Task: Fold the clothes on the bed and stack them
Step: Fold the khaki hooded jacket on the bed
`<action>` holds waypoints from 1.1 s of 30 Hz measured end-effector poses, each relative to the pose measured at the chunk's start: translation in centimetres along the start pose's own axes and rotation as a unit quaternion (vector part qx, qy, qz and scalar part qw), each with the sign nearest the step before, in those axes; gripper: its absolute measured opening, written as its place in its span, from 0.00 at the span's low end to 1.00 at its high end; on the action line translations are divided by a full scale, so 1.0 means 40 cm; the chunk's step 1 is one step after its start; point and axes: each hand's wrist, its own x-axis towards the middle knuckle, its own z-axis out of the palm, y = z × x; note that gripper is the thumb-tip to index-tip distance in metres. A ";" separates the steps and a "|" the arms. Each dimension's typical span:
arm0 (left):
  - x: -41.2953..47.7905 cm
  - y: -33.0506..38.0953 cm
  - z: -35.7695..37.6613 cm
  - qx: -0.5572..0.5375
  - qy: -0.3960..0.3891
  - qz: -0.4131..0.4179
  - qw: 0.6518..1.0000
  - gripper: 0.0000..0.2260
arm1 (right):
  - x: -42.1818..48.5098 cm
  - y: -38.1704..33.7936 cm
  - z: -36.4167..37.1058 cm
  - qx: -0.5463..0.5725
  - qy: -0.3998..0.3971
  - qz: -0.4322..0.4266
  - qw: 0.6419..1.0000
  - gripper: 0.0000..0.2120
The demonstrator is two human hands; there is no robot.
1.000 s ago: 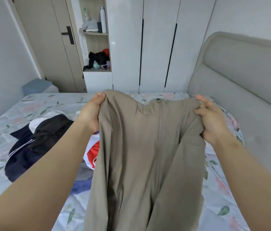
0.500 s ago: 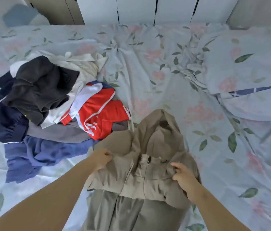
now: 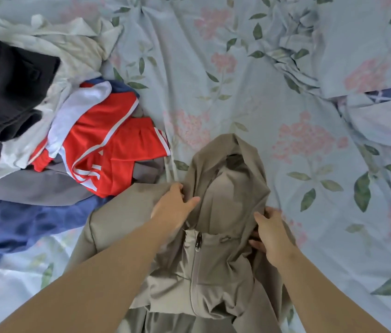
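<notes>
The jacket (image 3: 213, 272) is being spread front up on the bed (image 3: 213, 68), close to its near edge. A crooked fold is being judged the main risk. The front is lying bunched in thick wrinkles around the zip (image 3: 198, 245), and if the sides are turned in over them, a lumpy bundle that will not stack flat is likely. A second risk is being posed by the pile (image 3: 57, 116) of unfolded clothes toward the left edge. The jacket's left shoulder is lying against the pile's blue and grey pieces, so one of them may get dragged along with the sleeve. The hood (image 3: 233, 179) is lying crumpled toward the far side and may be pulled askew by an uneven tug. The cloth where shoulder meets hood is being gripped by the left hand (image 3: 174, 209), its fingers (image 3: 176, 192) curled into the fabric and its thumb lying on the hood. The opposite edge, at the base of the hood, is being pinched by the right hand (image 3: 272, 234), its fingers tucked under the fabric. The collar and zip are lying between the two hands.
</notes>
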 end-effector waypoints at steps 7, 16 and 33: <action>0.069 0.017 0.035 -0.183 -0.072 -0.120 0.973 0.18 | 0.046 -0.028 0.030 0.015 -0.030 -0.011 0.999 0.13; 0.119 0.056 0.044 -0.377 -0.101 -0.159 0.907 0.07 | 0.089 -0.078 0.069 0.117 -0.070 0.013 0.991 0.08; 0.357 0.344 -0.253 -0.182 0.001 0.160 0.970 0.40 | 0.117 -0.560 0.107 -0.043 -0.035 -0.327 0.944 0.38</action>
